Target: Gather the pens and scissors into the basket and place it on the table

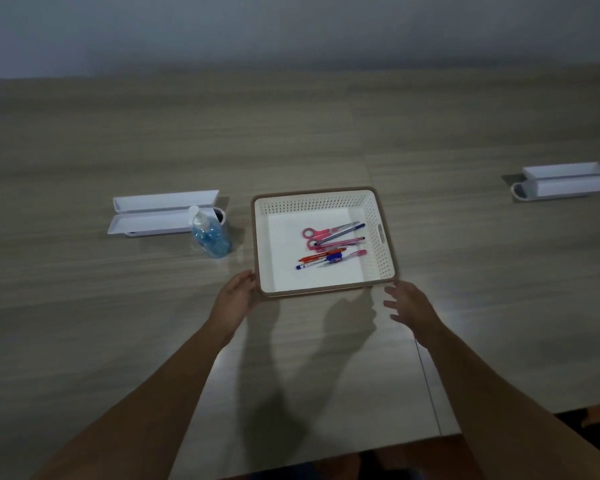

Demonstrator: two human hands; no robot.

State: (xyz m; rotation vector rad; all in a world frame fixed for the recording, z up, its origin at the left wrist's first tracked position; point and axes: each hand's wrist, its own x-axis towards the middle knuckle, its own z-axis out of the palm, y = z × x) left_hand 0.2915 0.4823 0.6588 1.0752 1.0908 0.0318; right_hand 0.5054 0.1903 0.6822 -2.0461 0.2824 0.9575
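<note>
Already the pink scissors and pens are lying inside the perforated basket, which is sitting on the table; the left hand is gripping its near-left corner, while the right hand is hovering spread-fingered beside the near-right corner.

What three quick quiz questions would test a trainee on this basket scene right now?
1. True or false: the pink scissors lie inside the basket.
2. Which hand touches the basket: A left hand, B right hand, C both?
3. What stands just left of the basket?

Key: 1 true. 2 A; the right hand is open, just off the near right corner. 3 a blue bottle, in front of a white tray.
</note>
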